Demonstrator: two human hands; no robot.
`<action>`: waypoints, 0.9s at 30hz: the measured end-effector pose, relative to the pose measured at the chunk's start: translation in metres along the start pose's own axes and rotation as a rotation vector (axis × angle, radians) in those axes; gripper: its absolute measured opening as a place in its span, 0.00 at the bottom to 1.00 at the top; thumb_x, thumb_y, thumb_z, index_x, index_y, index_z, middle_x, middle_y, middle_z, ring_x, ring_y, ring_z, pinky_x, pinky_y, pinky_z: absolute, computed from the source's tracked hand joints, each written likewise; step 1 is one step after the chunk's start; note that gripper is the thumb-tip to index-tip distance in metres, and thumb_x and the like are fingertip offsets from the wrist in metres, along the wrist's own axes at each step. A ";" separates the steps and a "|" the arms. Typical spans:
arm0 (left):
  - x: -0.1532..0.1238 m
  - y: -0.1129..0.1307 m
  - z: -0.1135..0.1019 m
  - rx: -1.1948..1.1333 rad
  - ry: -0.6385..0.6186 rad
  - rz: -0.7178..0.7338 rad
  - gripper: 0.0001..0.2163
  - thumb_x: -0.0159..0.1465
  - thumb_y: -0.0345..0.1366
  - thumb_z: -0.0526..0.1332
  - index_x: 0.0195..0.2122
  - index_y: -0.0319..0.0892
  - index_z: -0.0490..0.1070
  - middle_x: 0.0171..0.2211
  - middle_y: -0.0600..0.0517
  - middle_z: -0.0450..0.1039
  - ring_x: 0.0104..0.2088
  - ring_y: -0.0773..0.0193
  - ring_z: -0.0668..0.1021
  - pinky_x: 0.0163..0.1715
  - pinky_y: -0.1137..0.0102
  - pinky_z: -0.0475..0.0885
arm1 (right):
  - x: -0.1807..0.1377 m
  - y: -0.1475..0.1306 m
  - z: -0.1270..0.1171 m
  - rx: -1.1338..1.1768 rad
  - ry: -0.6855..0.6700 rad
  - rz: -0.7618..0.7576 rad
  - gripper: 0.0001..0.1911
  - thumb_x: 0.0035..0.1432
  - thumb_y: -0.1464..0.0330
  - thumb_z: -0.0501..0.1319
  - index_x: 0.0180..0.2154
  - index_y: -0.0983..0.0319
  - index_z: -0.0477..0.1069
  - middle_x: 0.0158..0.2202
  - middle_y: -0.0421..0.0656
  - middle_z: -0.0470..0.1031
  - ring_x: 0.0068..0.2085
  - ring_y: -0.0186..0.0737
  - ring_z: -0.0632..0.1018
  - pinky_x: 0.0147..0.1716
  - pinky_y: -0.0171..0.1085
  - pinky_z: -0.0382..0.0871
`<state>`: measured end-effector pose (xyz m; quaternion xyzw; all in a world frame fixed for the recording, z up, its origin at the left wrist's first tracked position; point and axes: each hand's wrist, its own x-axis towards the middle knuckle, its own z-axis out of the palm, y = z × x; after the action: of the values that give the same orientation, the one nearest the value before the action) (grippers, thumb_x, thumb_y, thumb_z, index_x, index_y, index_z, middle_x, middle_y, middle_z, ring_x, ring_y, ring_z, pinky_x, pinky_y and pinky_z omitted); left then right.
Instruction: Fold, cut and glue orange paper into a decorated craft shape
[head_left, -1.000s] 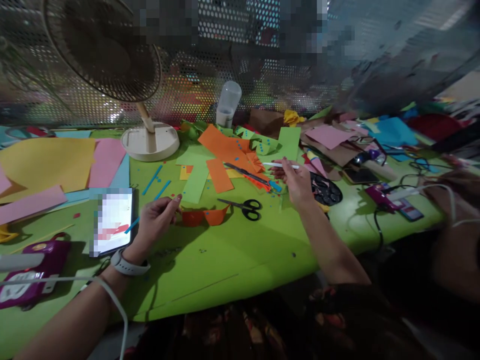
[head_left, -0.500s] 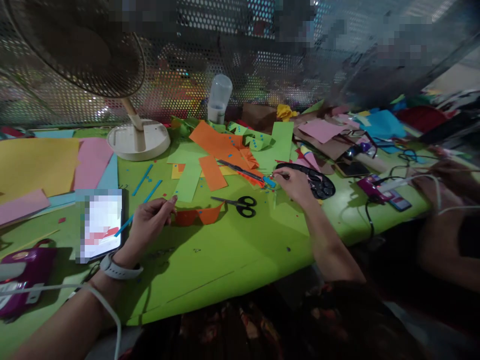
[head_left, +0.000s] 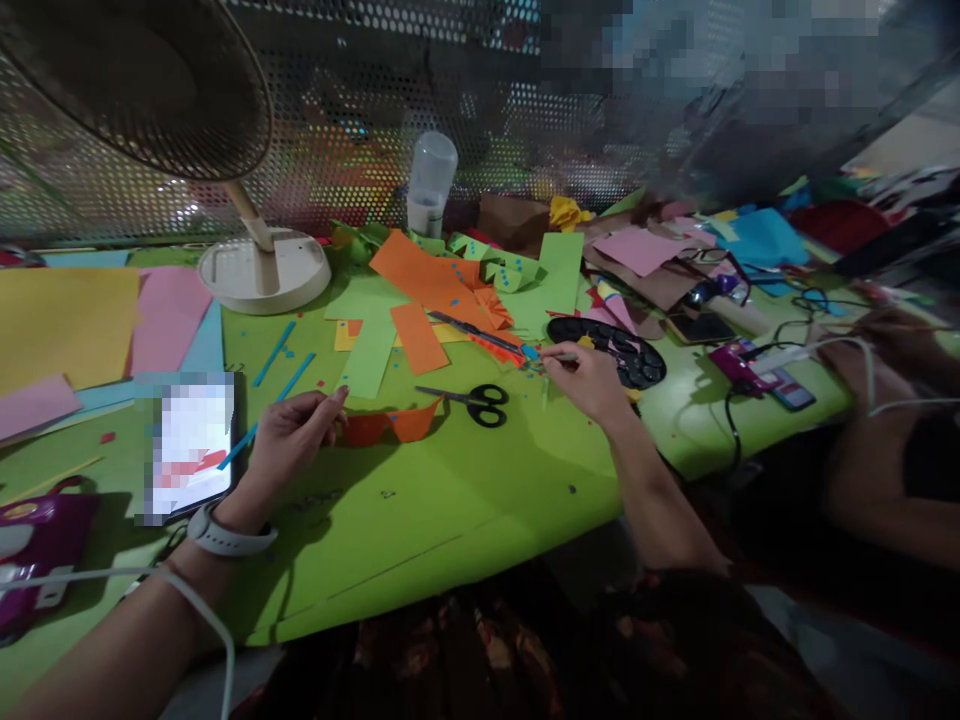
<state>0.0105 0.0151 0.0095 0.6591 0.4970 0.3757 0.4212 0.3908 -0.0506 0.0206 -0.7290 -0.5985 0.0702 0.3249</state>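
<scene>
My left hand [head_left: 296, 435] is closed at the left end of an orange paper cut-out [head_left: 411, 424] with a wavy lower edge, pinching it just above the table. A thin, pale stick-like tool [head_left: 559, 357] is in the closed fingers of my right hand [head_left: 589, 382]; its exact kind is too small to tell. The tool's tip points at small blue paper bits [head_left: 530, 354]. Beside these bits lies a long dark, narrow tool [head_left: 476, 333]. Black-handled scissors [head_left: 484, 405] lie on the table between my hands, close to the cut-out.
A black palette tray [head_left: 645, 362] sits beyond my right hand. Orange, green and yellow paper lies behind the scissors. A phone [head_left: 195, 445], blue strips [head_left: 274, 353] and a fan base [head_left: 266, 270] are at the left. Another person's arm [head_left: 870, 450] rests at the right edge, near cables.
The view has shifted slightly, so the scene sits a little further left and higher. The stick-like tool in my right hand shows more plainly now. My left hand keeps its pinch.
</scene>
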 end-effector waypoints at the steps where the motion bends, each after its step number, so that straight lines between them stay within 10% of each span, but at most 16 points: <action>1: 0.000 0.001 0.000 0.005 -0.001 0.003 0.18 0.63 0.45 0.63 0.19 0.41 0.70 0.14 0.57 0.65 0.17 0.72 0.66 0.20 0.73 0.59 | -0.001 0.000 0.001 0.001 -0.003 0.004 0.12 0.56 0.65 0.59 0.37 0.60 0.80 0.32 0.44 0.82 0.31 0.41 0.81 0.34 0.38 0.73; 27: 0.000 0.002 0.000 0.028 -0.012 -0.029 0.16 0.63 0.43 0.63 0.20 0.41 0.72 0.14 0.56 0.66 0.18 0.71 0.66 0.21 0.73 0.60 | -0.003 0.013 0.017 0.136 -0.049 -0.061 0.10 0.57 0.66 0.60 0.37 0.58 0.79 0.38 0.44 0.83 0.38 0.44 0.83 0.43 0.45 0.76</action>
<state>0.0109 0.0151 0.0118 0.6599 0.5091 0.3587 0.4203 0.3920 -0.0470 -0.0008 -0.6846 -0.6221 0.1186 0.3610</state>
